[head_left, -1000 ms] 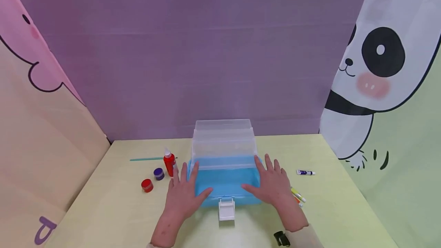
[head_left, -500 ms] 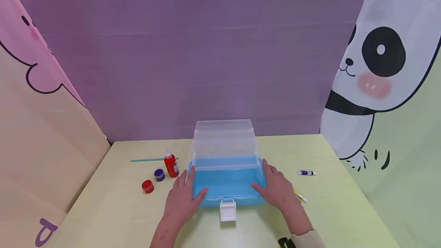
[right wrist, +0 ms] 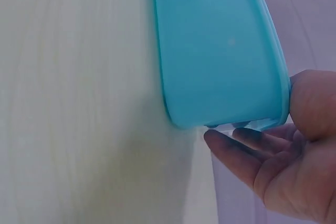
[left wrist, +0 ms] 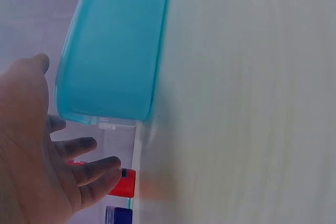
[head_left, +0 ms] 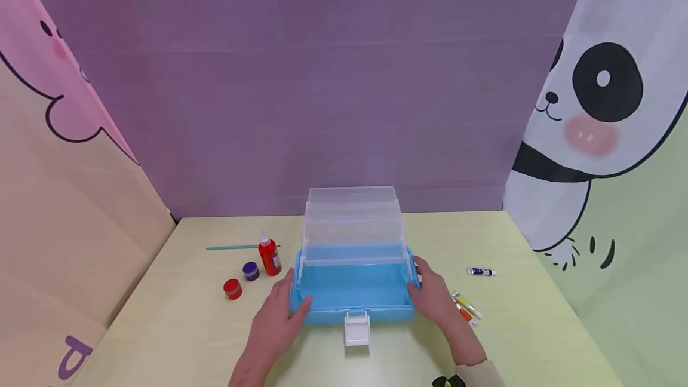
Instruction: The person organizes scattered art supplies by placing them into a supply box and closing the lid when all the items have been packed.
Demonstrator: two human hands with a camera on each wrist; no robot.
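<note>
A blue plastic storage box point(head_left: 355, 285) sits on the table, its clear lid point(head_left: 352, 220) raised at the back and its white latch point(head_left: 357, 328) hanging down in front. At the box's left end is my left hand point(head_left: 276, 318); in the left wrist view its fingers point(left wrist: 89, 171) are extended and spread beside the blue wall. My right hand point(head_left: 432, 294) grips the box's right end, thumb over the rim and fingers along the outer side. In the right wrist view, those fingers point(right wrist: 236, 156) bend in close to the end wall, partly hidden behind it.
Left of the box stand a red bottle point(head_left: 270, 255), a purple-blue jar point(head_left: 250, 270) and a red jar point(head_left: 232, 288); a thin teal stick point(head_left: 231, 248) lies behind. On the right are a dark-blue-and-white tube point(head_left: 481, 271), a yellow tube point(head_left: 466, 304) and an orange tube point(head_left: 464, 313).
Both hands have lowered from above the box's sides to its ends. The right thumb and fingers have closed round the right rim. The box and lid stay in place.
</note>
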